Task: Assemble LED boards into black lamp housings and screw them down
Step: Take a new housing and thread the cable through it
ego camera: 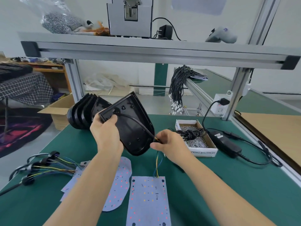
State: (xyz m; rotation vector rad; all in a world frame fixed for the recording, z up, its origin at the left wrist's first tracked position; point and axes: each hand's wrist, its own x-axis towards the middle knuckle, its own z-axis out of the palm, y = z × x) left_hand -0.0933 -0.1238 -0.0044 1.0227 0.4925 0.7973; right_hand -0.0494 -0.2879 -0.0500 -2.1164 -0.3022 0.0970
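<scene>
A black cable (138, 123) is pinched by the right hand (169, 144) beside the black lamp housing (130, 124), which is gripped at one corner by the left hand (105, 131) and held tilted above the green mat (228, 185). White LED boards (149, 201) (rectangular and rounded) lie below; a box of screws (195, 137) sits right, stacked housings (84, 111) behind.
</scene>
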